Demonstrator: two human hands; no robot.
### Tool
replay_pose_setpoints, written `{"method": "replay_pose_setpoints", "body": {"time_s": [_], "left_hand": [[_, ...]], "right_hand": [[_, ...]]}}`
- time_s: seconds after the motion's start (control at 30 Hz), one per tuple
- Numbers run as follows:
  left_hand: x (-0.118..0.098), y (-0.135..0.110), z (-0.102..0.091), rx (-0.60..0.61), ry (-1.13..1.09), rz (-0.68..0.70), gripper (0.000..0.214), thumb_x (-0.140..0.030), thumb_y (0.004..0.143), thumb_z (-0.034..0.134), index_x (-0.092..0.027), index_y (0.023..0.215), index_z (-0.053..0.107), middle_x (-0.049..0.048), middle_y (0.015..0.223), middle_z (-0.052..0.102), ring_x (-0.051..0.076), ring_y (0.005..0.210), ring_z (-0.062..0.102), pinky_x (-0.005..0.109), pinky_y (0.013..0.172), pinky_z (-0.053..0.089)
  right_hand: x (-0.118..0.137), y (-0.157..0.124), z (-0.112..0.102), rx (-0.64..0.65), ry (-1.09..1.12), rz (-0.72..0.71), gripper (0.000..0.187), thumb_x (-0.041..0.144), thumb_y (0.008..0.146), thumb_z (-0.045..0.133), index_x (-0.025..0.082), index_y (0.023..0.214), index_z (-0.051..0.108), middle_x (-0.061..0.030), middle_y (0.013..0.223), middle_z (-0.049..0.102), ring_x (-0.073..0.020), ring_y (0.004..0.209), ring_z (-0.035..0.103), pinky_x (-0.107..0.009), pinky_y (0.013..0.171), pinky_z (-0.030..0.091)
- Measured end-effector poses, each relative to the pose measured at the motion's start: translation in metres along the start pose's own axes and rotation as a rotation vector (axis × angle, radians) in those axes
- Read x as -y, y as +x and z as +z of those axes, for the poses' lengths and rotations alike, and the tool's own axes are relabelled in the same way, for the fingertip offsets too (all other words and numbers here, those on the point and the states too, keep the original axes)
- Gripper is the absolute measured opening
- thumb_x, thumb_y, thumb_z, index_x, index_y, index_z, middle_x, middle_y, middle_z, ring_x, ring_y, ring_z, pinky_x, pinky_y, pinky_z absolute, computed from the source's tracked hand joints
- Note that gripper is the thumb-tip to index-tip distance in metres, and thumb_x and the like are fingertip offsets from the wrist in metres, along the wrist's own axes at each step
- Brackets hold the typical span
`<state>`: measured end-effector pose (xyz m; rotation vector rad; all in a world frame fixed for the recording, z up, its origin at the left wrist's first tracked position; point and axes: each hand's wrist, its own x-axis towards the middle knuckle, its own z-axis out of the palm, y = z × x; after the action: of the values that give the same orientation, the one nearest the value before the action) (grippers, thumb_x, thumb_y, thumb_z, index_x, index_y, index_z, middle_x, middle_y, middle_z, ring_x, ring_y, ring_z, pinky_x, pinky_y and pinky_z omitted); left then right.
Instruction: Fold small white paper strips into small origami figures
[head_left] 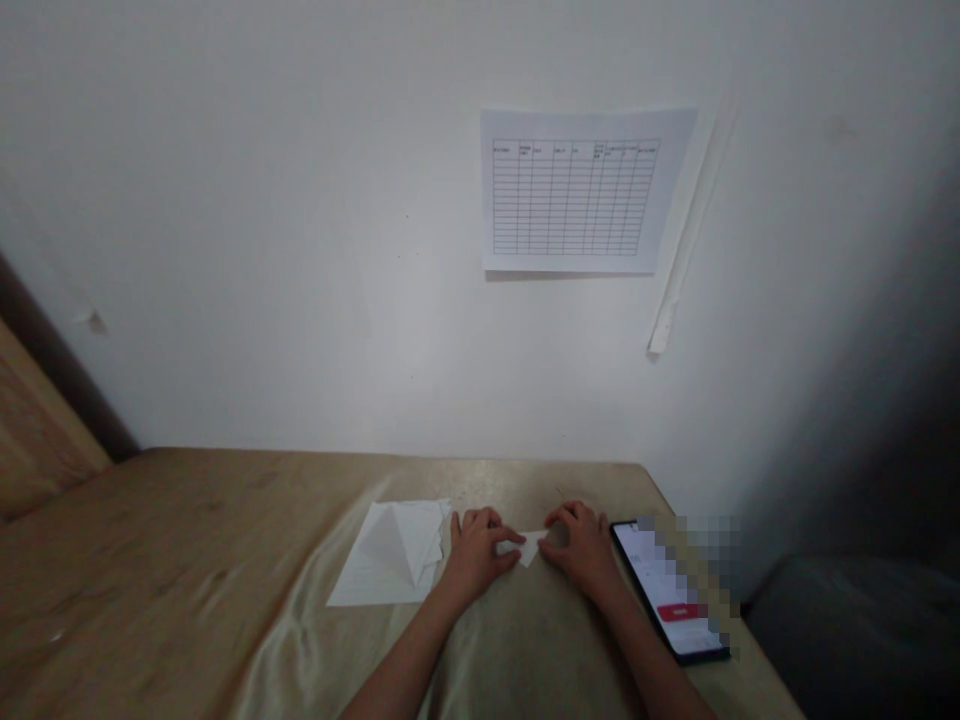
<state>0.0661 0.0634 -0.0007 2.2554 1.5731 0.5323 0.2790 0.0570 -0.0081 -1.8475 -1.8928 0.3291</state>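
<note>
"Two bare hands meet over a small white paper (531, 550) on a table (187, 570) spread with shiny tan cloth. Where does each sit?"

"Taking the paper as the dial's centre, the left hand (474, 548) is at 9 o'clock, the right hand (583, 548) at 3, both touching it. One corner of the paper points toward 6."

"And the fingers?"

"Thumb and forefinger stand narrowly apart on each hand, tips at the paper's edges; at this size I cannot tell whether they pinch or merely press."

"What surrounds them?"

"White sheets (386, 560), with a triangular shape on top, lie farther out at 9, just beside the left hand. A phone (666, 588) (screen lit, red button showing) rests near 4. Close to 12, a printed grid (577, 195) hangs on the pale wall (300, 200)."
</note>
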Motion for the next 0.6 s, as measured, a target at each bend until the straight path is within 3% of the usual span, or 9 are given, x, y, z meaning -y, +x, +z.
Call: {"method": "replay_pose_setpoints", "body": {"time_s": [0.17,0.37,0.6], "left_hand": [[0.001,0.0,0.0,-0.01,0.005,0.008,0.023,-0.042,0.083,0.074,-0.045,0.106,0.077,0.0021,0.115,0.062,0.028,0.12,0.05,0.061,0.116,0.013],[0.0,0.0,0.0,-0.003,0.019,0.001,0.022,-0.043,0.084,0.074,-0.046,0.105,0.077,0.0019,0.114,0.062,0.028,0.12,0.051,0.06,0.115,0.015],[-0.001,-0.001,-0.001,-0.017,0.035,-0.026,0.044,-0.042,0.082,0.074,-0.041,0.125,0.069,0.0053,0.121,0.063,0.03,0.123,0.05,0.057,0.115,0.019]], "right_hand": [[0.006,-0.008,0.003,0.025,-0.036,0.01,0.046,0.046,0.073,0.073,0.028,0.115,0.065,-0.0111,0.132,0.057,-0.0332,0.129,0.049,-0.064,0.117,0.01],[0.01,-0.014,0.007,0.047,-0.065,0.011,0.067,0.051,0.069,0.075,0.028,0.13,0.057,-0.015,0.141,0.052,-0.037,0.136,0.041,-0.067,0.117,0.008],[0.009,-0.015,0.007,0.05,-0.047,-0.031,0.062,0.052,0.07,0.076,0.031,0.127,0.061,-0.0122,0.141,0.052,-0.0353,0.138,0.04,-0.066,0.118,0.004]]}}
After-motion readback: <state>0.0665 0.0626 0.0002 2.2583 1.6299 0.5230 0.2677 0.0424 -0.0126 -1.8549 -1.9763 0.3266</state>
